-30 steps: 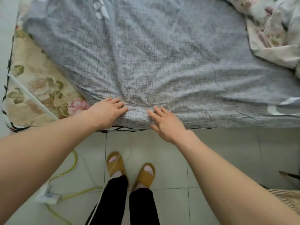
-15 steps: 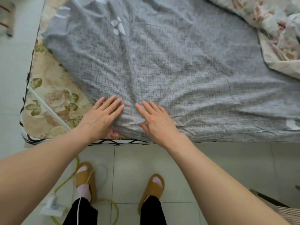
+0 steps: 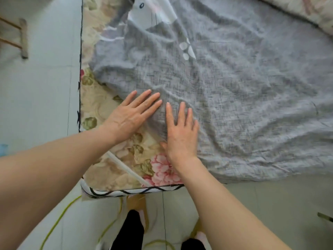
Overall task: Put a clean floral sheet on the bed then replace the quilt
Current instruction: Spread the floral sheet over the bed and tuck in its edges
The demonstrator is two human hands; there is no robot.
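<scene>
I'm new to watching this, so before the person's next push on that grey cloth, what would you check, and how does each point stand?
1. Left hand flat on the grey sheet: ok.
2. Right hand flat, fingers straight: ok.
3. Grey sheet free of wrinkles: not ok, creases fan out from the hands.
4. Near-left corner covered: not ok, the floral mattress shows bare there.
5. Quilt off the working area: ok, bunched at the far right.
6. Far edge of the sheet lined up: cannot tell, out of view.

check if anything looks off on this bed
The grey sheet lies askew and wrinkled: its near-left corner stops short, leaving the floral mattress bare. Both hands, left and right, press flat on it.
</scene>
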